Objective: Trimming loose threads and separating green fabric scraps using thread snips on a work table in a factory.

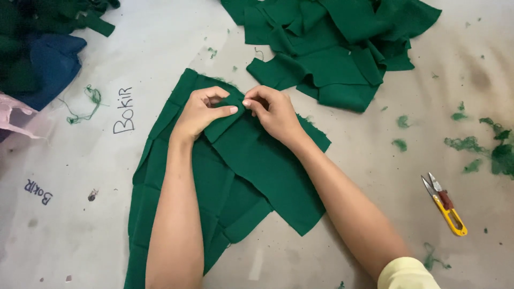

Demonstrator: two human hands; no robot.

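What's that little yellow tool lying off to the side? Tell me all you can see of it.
The snips are small thread cutters with a yellow handle loop, a reddish middle part and two short, pointed metal blades, which stand slightly apart. They lie flat on the grey table, blades pointing up and left, to the right of the person's right forearm. Nothing touches them; green fabric scraps lie scattered nearby.

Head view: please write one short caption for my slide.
Left hand and right hand pinch a green fabric piece on a grey table, yellow thread snips nearby.
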